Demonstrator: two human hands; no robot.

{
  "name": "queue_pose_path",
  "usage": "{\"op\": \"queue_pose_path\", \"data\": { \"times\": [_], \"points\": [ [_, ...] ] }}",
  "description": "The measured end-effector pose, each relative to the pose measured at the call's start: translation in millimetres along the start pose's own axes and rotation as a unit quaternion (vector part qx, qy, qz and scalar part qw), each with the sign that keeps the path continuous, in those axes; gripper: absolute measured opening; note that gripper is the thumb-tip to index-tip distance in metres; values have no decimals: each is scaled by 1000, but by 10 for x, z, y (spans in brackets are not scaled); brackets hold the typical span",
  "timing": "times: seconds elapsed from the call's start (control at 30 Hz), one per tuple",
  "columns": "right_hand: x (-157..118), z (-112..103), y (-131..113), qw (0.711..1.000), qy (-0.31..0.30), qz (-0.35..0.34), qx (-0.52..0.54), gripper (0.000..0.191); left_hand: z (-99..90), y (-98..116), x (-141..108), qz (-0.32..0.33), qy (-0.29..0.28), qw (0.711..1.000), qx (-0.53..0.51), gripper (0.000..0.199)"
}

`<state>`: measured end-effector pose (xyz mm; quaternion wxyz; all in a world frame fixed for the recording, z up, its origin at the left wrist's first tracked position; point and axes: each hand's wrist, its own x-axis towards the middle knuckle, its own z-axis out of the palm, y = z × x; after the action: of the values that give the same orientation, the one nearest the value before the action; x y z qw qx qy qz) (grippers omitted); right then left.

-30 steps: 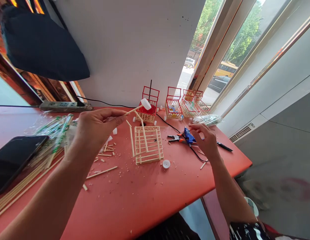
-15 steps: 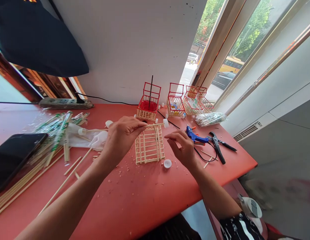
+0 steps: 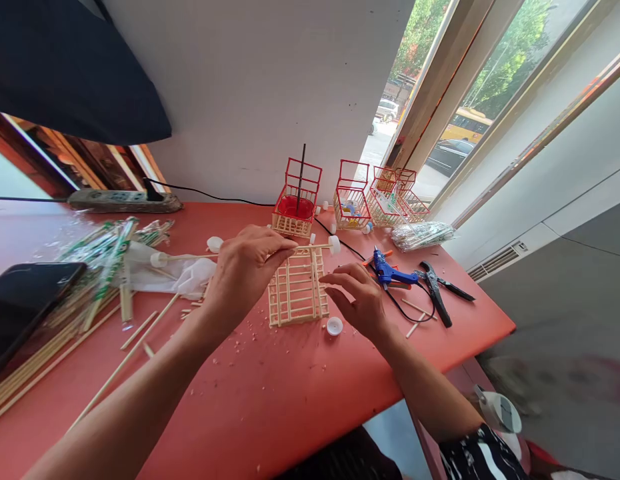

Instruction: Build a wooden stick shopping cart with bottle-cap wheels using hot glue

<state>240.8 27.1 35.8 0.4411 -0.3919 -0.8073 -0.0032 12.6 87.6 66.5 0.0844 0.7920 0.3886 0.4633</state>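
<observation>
My left hand [image 3: 245,270] is closed in a pinch on a thin wooden stick [image 3: 313,247] at the far edge of a lattice frame [image 3: 295,293] made of wooden sticks. A white bottle cap [image 3: 335,245] sits on the right end of that stick. My right hand [image 3: 357,297] is at the frame's right side, thumb and fingers slightly apart with nothing seen between them; whether the fingertips touch the frame I cannot tell. Another white cap [image 3: 335,326] lies near the frame's near right corner.
Red-topped stick carts [image 3: 353,203] stand along the wall. At the right lie a blue glue gun [image 3: 390,272] with its cable and black-handled cutters [image 3: 435,293]. Bundled sticks [image 3: 50,353], a phone [image 3: 30,300], a plastic bag [image 3: 190,277] and a power strip [image 3: 123,201] occupy the left.
My right hand has moved left, up to the frame's right side. My left hand keeps its pinch on the stick. The view has shifted slightly.
</observation>
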Motion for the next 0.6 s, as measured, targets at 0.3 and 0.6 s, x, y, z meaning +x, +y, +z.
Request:
{"op": "queue_pose_path", "data": {
  "times": [0.3,0.6],
  "points": [
    [-35,29,-3,999,-41,-2,-32,24,10,-30,14,15,-3,1000,13,20],
    [-49,53,-6,997,-43,-27,-54,28,19,-44,18,10,-3,1000,16,20]
  ]
}}
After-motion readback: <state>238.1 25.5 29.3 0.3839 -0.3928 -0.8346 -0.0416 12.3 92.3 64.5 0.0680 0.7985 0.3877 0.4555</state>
